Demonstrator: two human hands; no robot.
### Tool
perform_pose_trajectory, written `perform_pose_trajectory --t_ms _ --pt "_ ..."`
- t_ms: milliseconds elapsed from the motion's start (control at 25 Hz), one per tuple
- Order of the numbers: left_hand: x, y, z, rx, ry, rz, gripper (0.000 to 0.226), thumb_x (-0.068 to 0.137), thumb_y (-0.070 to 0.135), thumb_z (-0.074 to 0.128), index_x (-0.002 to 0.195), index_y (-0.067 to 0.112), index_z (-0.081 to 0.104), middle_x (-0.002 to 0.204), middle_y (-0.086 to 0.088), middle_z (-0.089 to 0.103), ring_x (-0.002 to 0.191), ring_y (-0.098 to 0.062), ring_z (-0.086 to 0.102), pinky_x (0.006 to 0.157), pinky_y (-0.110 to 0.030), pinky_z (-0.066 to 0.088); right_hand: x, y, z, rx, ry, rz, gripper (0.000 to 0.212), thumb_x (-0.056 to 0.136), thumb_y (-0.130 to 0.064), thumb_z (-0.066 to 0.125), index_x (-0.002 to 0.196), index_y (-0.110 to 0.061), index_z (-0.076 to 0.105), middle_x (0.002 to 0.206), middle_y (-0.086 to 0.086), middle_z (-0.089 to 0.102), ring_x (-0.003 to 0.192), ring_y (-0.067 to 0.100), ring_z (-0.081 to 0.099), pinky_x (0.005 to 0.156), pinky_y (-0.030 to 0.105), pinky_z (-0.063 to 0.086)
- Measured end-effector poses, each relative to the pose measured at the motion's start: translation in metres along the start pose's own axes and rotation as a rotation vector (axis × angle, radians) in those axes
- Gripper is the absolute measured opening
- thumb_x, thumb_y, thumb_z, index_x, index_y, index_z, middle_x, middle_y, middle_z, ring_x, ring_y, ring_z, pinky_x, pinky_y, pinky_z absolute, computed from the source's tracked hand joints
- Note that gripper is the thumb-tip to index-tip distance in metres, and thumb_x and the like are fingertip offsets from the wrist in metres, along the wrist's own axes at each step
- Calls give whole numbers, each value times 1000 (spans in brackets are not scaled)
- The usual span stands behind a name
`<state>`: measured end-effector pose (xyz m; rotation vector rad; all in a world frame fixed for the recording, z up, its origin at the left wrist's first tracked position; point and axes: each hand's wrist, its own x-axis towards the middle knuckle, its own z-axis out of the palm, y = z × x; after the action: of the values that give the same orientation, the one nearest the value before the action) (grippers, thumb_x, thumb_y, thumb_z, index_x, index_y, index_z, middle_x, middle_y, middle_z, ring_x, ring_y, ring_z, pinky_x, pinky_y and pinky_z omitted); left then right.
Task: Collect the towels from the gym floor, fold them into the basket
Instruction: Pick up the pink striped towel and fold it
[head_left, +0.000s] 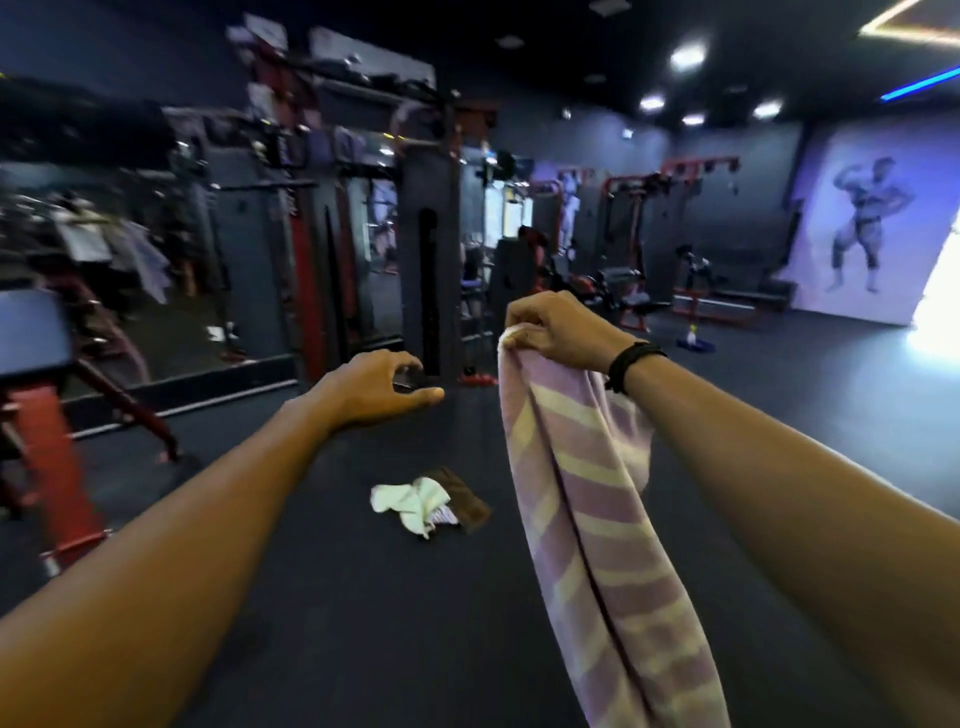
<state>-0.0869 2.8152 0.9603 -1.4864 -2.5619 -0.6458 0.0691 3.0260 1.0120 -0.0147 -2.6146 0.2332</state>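
My right hand (550, 332) grips the top edge of a purple towel with pale yellow stripes (592, 519), which hangs down from it towards the bottom of the view. My left hand (374, 387) is raised to the left of the towel, fingers loosely curved, holding nothing. On the dark floor below and between the hands lies a crumpled white towel (410, 501) together with a brown towel (465, 501) that partly sits under it. No basket is in view.
A red and black bench (36, 374) stands at the left. Weight machines and a mirror wall (332, 249) fill the back left. More benches (634, 304) and a small object on a blue mat (693, 340) lie at the back right. Dark floor (363, 623) stretches ahead.
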Motion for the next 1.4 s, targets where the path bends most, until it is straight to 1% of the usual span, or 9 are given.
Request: perform_pose_trajectory --t_ms 160,440,600,720,840,960,1080,1240,1400 --pt "-72 -71 -87 2 76 -119 79 73 76 54 130 20 56 126 -2 61 113 -20 58 100 -38 46 62 -99 2 49 35 -112 13 86 -16 63 73 -18 62 72 -7 62 76 17 59 72 33 47" --pt "-195 -159 -174 -202 183 -222 57 80 60 63 122 22 63 110 3 67 102 -11 62 93 -29 48 137 -283 51 93 27 -317 12 88 -18 67 76 -18 66 74 -4 62 74 14 58 66 26 42" --pt "-236 -192 -201 -419 208 -254 47 82 50 68 116 17 65 102 0 70 84 -7 60 73 -21 48 173 -369 86 148 -8 -413 11 87 -16 68 77 -18 68 67 -16 56 66 -2 53 60 11 36" --pt "-257 -217 -218 -450 241 -285 26 89 31 67 99 7 68 84 -3 65 72 -10 54 67 -24 46 199 -419 112 215 -10 -479 9 86 -19 69 79 -15 71 68 -10 61 64 -3 53 58 9 38" --pt "-276 -257 -240 -417 399 -326 18 94 18 60 76 14 61 73 -4 58 71 -16 50 70 -34 44 221 -446 136 344 -6 -488 16 82 -27 74 76 -13 69 67 -3 62 58 1 49 57 16 38" --pt "-295 -294 -273 -458 606 -367 25 98 13 50 74 20 51 73 -5 52 70 -15 48 63 -31 41 241 -464 168 485 -263 -422 34 72 -36 81 70 -5 67 59 -4 54 52 2 43 48 19 32" --pt "-313 -328 -306 -436 720 -411 26 99 12 44 75 20 46 68 3 42 59 -5 39 52 -23 33 268 -482 204 337 -597 -311 28 77 -32 79 69 -10 65 56 -3 53 49 9 45 44 21 33" --pt "-346 -380 -345 -276 753 -484 25 100 15 43 77 23 45 71 4 42 62 -5 38 50 -20 30 313 -520 235 376 -676 -270 28 67 -27 84 83 -10 69 75 5 63 68 16 56 59 26 46" --pt "-384 -424 -382 -222 1016 -557 27 97 11 45 73 23 45 70 7 43 67 -8 40 61 -27 34 333 -556 274 336 -857 -248 36 54 -19 76 88 -10 68 78 6 71 69 18 69 60 30 57"
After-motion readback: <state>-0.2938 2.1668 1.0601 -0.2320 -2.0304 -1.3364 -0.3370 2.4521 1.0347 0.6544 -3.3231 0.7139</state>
